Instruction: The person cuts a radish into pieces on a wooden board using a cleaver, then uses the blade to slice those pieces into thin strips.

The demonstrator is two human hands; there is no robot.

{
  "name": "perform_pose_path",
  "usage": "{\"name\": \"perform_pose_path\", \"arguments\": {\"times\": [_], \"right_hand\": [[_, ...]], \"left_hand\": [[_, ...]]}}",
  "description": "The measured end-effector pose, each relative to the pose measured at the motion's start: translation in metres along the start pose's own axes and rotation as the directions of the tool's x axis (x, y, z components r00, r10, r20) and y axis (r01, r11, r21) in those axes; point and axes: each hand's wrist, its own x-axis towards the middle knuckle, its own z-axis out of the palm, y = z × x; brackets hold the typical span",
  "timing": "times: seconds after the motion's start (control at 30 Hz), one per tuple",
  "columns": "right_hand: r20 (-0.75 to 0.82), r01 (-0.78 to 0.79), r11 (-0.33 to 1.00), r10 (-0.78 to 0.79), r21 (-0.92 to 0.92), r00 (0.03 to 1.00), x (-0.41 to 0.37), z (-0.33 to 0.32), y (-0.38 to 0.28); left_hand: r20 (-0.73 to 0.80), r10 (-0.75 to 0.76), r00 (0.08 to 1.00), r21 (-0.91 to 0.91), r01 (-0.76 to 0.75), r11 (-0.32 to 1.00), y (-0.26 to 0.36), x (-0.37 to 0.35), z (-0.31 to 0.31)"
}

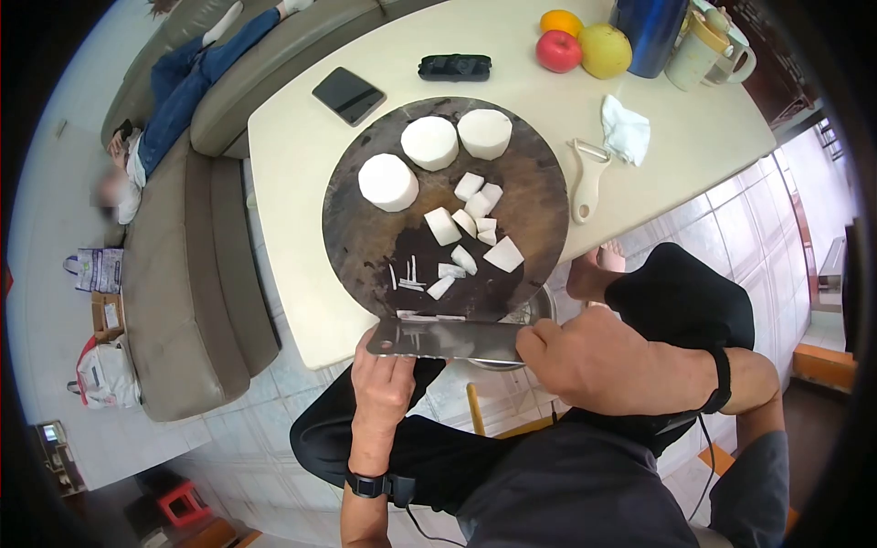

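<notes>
My right hand (594, 361) is closed around the handle end of a cleaver (448, 340), whose wide blade lies across the near edge of a round dark cutting board (365, 247). At the blade's far left end my left hand (382, 384) is closed on it, its fingertips partly hidden behind the metal. Thin white strips lie along the blade's upper edge. On the board are three thick peeled white radish rounds (388, 183), several smaller radish chunks (443, 226) and a few thin slivers (411, 283).
A metal bowl (546, 306) shows below the board's near right edge. On the table (292, 183) are a phone (348, 96), a black case (455, 68), a peeler (589, 183), a crumpled tissue (626, 131), fruit (606, 51), a blue bottle (649, 36) and mugs (699, 50). Someone lies on the sofa (174, 301).
</notes>
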Motion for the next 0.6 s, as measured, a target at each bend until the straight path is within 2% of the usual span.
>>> {"name": "perform_pose_path", "arguments": {"times": [0.27, 0.33, 0.47, 0.53, 0.6], "right_hand": [[0.046, 0.05, 0.994, -0.046, -0.094, 0.998, 0.007, -0.01, -0.005], [0.089, 0.021, 0.991, -0.01, -0.131, 0.996, 0.008, -0.009, -0.006], [0.104, 0.014, 0.991, 0.0, -0.133, 0.995, 0.014, -0.009, -0.006], [0.114, 0.004, 0.998, 0.003, -0.066, 0.993, 0.017, -0.009, -0.007], [0.123, 0.002, 0.996, 0.01, -0.094, 0.992, 0.021, -0.009, -0.008]], "left_hand": [[-0.029, -0.02, 0.999, -0.061, 0.018, 0.998, -0.001, 0.002, 0.001], [-0.027, -0.033, 0.999, -0.061, 0.031, 0.998, 0.0, 0.004, -0.001], [-0.041, -0.046, 0.998, -0.048, 0.044, 0.998, 0.001, 0.002, 0.001], [-0.049, -0.048, 0.998, -0.05, 0.046, 0.998, 0.001, -0.001, 0.001], [-0.018, -0.056, 0.998, -0.051, 0.055, 0.997, 0.001, -0.003, 0.001]]}}
